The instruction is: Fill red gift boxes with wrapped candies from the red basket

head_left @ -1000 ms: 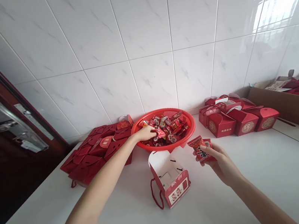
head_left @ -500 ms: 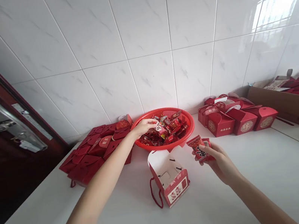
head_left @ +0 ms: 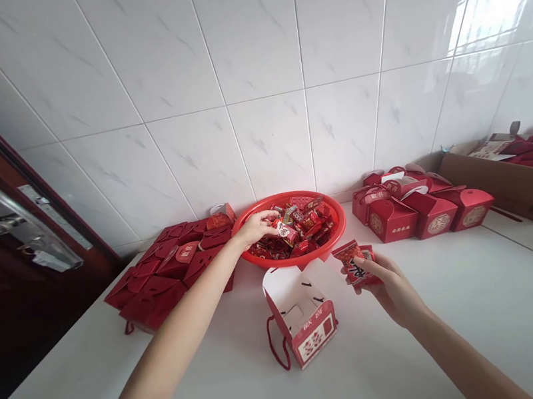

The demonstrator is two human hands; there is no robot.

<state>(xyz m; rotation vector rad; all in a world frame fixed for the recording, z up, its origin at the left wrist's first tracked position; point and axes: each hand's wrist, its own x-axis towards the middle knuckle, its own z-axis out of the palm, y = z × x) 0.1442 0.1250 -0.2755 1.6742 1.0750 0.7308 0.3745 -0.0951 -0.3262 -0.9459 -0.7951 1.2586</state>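
Over the left part of a red plastic basket (head_left: pixel 340 218) is my left hand (head_left: pixel 257 229), its fingertips at a red and white wrapped candy (head_left: pixel 285 230) on the heap; whether they grip it is hard to tell. My right hand (head_left: pixel 390 284) holds red candy packets (head_left: pixel 355 265) between thumb and fingers, to the right of an open box (head_left: pixel 319 339). That box stands in front of the basket, flaps up, white inside, with a dark red cord handle hanging at its left side.
Closed red boxes (head_left: pixel 157 277) are grouped at the left, and more red boxes (head_left: pixel 434 217) stand at the right. Farther right is a brown carton (head_left: pixel 511 181) beside dark red items. A tiled wall (head_left: pixel 273 144) rises behind; a door (head_left: pixel 4 268) is at the far left.
My left hand's fingers have spread a little and the candy at their tips sits slightly lower on the heap. My right hand has stayed almost still with its packets.
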